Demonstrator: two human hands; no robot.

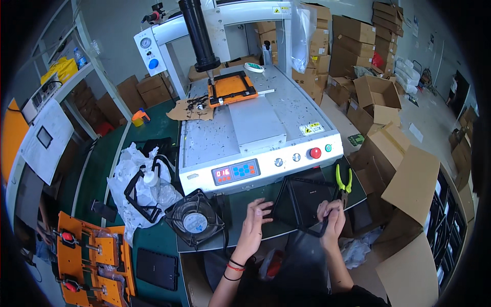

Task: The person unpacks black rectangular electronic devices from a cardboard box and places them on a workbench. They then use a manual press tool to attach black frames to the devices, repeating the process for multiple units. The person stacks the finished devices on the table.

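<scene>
Pinched at its near right corner, a thin black rectangular frame [310,232] is tilted above the table's front edge, with my right hand [332,220] closed on it. My left hand [251,227] is open beside the frame's left end, fingers slightly curled and apart; whether a fingertip touches the frame cannot be made out. Behind the frame lies a flat black panel [314,195], partly covered by it. Yellow-green pliers [343,179] rest just past my right hand. To the left of my left hand stands a black cooling fan [195,221].
A white benchtop machine [263,181] holds an orange fixture [232,88] under a black dispensing barrel [197,36]. Left are a white plastic bag [120,176], orange clamp jigs [69,245] and a black tablet-like shell [157,268]. Open cartons [409,179] crowd the right.
</scene>
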